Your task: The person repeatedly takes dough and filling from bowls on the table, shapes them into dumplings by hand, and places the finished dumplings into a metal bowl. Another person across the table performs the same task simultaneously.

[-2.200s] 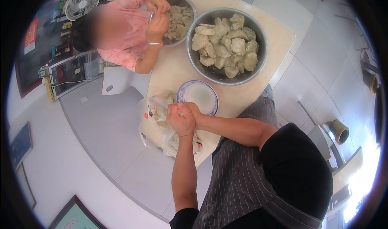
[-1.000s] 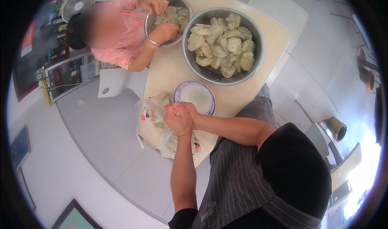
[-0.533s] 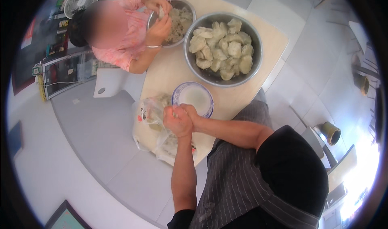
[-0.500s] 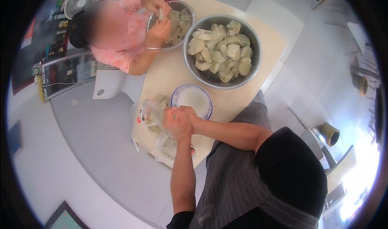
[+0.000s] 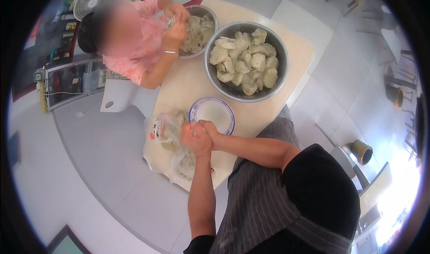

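My left hand [image 5: 195, 138] and my right hand [image 5: 212, 134] are pressed together, fingers closed, over the near edge of a white bowl [image 5: 205, 102] with a blue-patterned rim. Whatever lies between them is hidden by the fingers. Pale liquid seems to fill the bowl. Close by on the left, a clear plastic bag [image 5: 154, 153] with red and black print holds pale pieces and partly passes behind my left hand. Beyond the bowl, a big steel basin [image 5: 283, 77] contains many chunky, pale greenish pieces [image 5: 245, 59].
All of this stands on a light wooden table [image 5: 177, 86]. Across it, a person in a pink top [image 5: 148, 39] works with both hands over a smaller steel basin [image 5: 216, 23] of pale, thinner pieces. A white chair [image 5: 115, 97] stands left of the table; a bin [image 5: 361, 151] is at the right.
My hands stay clasped in nearly the same place. The other person's hands have shifted slightly over their basin. The whole view has moved a little.
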A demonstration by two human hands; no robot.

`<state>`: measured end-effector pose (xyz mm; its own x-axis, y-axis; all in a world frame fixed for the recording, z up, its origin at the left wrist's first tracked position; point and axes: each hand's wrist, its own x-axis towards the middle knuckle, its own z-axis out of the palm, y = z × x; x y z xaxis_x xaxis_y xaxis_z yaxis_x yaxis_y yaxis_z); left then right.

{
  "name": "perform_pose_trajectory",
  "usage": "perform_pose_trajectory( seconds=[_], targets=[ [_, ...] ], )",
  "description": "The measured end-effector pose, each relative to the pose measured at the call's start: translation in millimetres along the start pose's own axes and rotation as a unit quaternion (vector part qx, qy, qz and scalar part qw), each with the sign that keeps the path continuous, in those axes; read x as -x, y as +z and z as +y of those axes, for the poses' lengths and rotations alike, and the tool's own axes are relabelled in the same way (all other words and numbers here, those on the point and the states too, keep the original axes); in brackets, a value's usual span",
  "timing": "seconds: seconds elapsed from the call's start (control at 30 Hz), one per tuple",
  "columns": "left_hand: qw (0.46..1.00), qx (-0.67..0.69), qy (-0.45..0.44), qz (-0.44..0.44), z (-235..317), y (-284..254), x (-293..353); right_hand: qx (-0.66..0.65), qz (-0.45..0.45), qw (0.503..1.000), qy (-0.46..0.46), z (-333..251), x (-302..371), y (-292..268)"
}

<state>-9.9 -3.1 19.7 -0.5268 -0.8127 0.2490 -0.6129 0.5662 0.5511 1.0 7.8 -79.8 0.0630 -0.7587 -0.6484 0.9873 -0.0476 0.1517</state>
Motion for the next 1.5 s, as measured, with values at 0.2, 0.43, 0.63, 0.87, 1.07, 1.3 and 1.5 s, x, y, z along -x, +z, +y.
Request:
perform_pose_trajectory(
  seconds=[0.2,0.43,0.63,0.87,1.07,1.3,1.5],
  targets=[
    [0.999,0.04,-0.026,-0.013,-25.8,10.2,9.7,0.12,0.019,0.992,-0.029,-33.2,26.1,13.9],
    [0.987,0.158,0.015,-0.034,10.2,42.2,-5.8,0.204,0.084,0.964,-0.147,-92.3,30.2,-0.8],
    [0.94,0.339,0.035,-0.025,55.6,92.9,-31.0,0.527,0.202,0.717,-0.409,-195.3,64.3,9.4],
    [0.95,0.217,-0.088,-0.206,46.8,135.2,-29.8,0.62,0.18,0.609,-0.46,-292.2,83.8,19.3],
    [0.881,0.36,-0.173,-0.252,9.9,104.4,-5.3,0.679,0.214,0.492,-0.501,-295.0,87.3,24.8],
    [0.952,0.261,-0.16,0.007,-73.0,1.6,-0.2,0.738,0.246,0.352,-0.521,-262.5,127.0,-6.1],
    [0.974,0.004,-0.213,0.079,-249.4,-59.2,36.6,0.848,0.18,0.256,-0.428,-203.1,163.0,-55.5]
  ],
)
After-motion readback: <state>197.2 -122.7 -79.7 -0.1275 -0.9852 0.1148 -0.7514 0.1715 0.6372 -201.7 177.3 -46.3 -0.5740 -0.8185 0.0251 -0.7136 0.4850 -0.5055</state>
